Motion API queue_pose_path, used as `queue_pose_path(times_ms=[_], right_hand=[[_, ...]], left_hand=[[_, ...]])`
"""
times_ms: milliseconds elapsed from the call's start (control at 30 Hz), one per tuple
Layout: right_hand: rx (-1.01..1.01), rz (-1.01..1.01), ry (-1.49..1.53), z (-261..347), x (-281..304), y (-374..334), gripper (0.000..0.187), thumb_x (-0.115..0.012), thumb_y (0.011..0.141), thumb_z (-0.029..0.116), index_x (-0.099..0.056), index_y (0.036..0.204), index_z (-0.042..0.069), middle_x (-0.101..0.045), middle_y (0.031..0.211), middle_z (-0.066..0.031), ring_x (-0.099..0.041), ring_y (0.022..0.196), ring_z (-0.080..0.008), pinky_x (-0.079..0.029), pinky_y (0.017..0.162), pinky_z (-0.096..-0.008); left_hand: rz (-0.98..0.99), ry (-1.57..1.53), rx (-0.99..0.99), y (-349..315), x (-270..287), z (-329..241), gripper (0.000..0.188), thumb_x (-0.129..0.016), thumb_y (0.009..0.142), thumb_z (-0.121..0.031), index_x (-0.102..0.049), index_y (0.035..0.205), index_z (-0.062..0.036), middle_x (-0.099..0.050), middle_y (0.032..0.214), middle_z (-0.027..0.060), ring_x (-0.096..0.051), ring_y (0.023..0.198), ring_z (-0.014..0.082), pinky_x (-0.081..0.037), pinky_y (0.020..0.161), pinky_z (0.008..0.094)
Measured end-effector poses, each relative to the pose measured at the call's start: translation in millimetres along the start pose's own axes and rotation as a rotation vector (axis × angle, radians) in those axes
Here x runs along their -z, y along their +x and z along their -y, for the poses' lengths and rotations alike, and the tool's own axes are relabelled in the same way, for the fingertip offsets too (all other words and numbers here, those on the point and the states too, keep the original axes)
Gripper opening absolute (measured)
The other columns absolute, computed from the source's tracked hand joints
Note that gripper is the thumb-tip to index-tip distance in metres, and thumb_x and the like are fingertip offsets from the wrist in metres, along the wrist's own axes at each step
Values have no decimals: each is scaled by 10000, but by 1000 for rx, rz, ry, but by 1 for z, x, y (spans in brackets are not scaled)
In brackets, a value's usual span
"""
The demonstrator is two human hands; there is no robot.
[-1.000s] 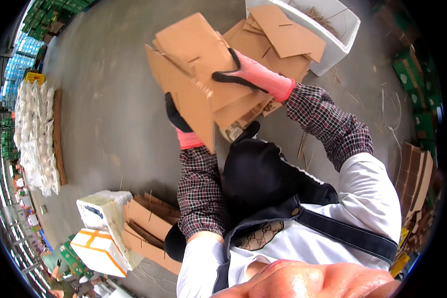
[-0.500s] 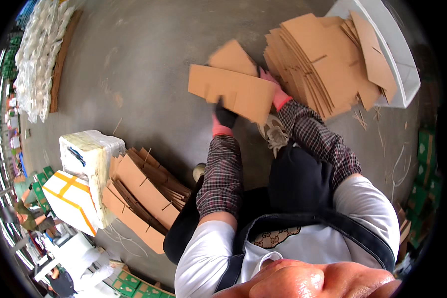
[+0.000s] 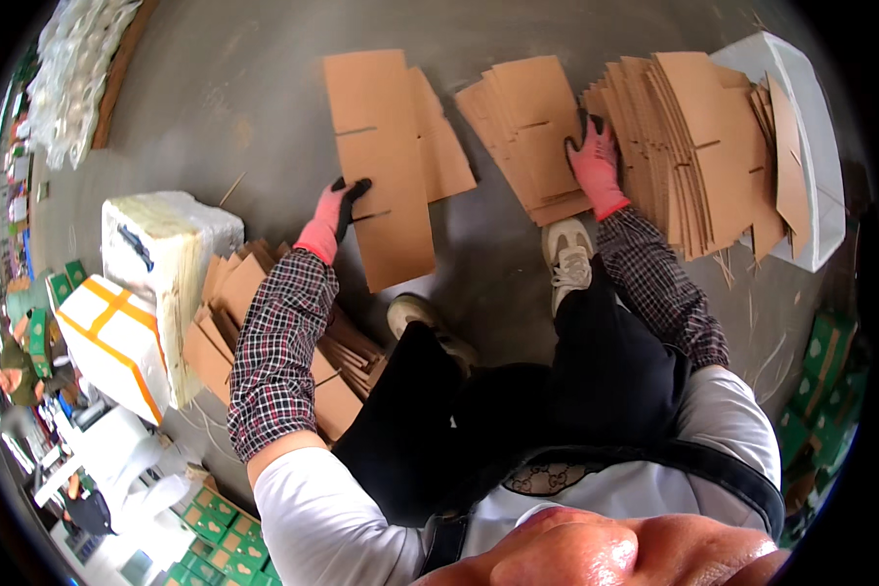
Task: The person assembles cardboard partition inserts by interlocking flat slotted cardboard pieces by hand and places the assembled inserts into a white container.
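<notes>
My left hand point(image 3: 337, 210), in a pink glove with dark fingertips, pinches the left edge of a long slotted cardboard divider point(image 3: 386, 161). Another cardboard piece point(image 3: 441, 137) shows from behind that divider on its right side. In a matching glove, my right hand point(image 3: 596, 161) grips the right edge of a small bunch of cardboard dividers point(image 3: 532, 127), held fanned above my shoe. Just right of this hand leans a large stack of the same slotted cardboard point(image 3: 698, 146). Some fingers of both hands are hidden by the cardboard.
A white foam box point(image 3: 820, 146) backs the big stack at the right. On the left are a worn foam block point(image 3: 181, 239), a white box with orange tape point(image 3: 117, 342) and more slotted cardboard point(image 3: 337, 400). Green boxes point(image 3: 225, 537) lie lower left.
My hands have moved apart, the left one leftward with a divider now turned upright. The right hand now holds a small bunch beside the big stack. My view has shifted slightly.
</notes>
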State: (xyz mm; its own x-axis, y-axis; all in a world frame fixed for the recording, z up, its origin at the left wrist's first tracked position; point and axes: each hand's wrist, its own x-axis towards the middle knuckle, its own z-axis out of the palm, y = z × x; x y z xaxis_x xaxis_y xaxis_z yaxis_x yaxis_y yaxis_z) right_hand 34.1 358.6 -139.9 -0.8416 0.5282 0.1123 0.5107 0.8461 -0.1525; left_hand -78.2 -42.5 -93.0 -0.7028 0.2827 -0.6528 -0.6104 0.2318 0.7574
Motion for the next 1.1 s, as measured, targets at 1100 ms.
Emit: queue_pose_path(times_ms=[1100], right_hand=[[980,432,-62,275,22,-66,384,-444,827,119,-449,1211,103,-568,988,-131,-600,842,-268,-504,701,-367]], left_hand=[[-305,1122,-192,-20,-7,64,492,-545,783,-168,-417,1257,-155,-575,1066,94,-581,959,277,-480,785,385]])
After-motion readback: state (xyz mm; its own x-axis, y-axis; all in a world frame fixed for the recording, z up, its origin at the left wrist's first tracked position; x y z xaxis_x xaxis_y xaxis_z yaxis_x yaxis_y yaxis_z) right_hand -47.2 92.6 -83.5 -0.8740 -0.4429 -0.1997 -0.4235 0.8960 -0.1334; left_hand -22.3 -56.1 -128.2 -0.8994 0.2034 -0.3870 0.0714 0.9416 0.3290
